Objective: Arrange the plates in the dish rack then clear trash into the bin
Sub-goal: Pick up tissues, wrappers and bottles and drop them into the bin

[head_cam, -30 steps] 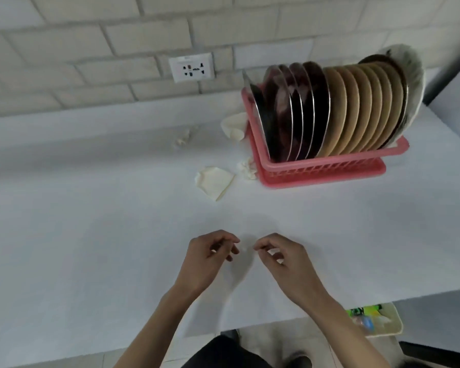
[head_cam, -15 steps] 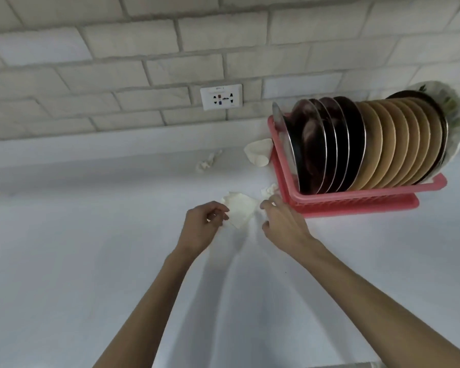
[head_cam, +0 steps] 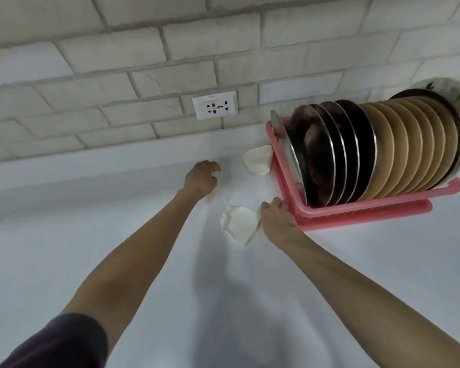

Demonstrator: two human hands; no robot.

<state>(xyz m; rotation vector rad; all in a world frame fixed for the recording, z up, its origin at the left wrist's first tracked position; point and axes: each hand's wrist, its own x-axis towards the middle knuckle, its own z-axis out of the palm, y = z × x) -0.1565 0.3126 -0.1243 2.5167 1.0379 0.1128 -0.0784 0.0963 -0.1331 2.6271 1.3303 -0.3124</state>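
Paper [head_cam: 240, 224]: on the counter [head_cam: 133, 261], at the rack's [head_cam: 369, 209] front-left corner; second scrap [head_cam: 258, 160] by its back-left corner.
Handling: likely light, soft, crushable; pinch a raised fold.
Left hand [head_cam: 201, 178]: fingers curled at the back edge; whether it holds anything, cannot tell.
Right hand [head_cam: 276, 220]: touching the paper; grip hidden.
Unseen: bin.

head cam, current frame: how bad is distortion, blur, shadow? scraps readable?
Head view: the wide-angle lens bends the brick wall courses; head view is soft throughout, edges smeared; head view lighting is dim and even, and arm shadows streak the counter; the white paper scrap beside the right hand barely contrasts with it; the steel plates show only thin rim glints.
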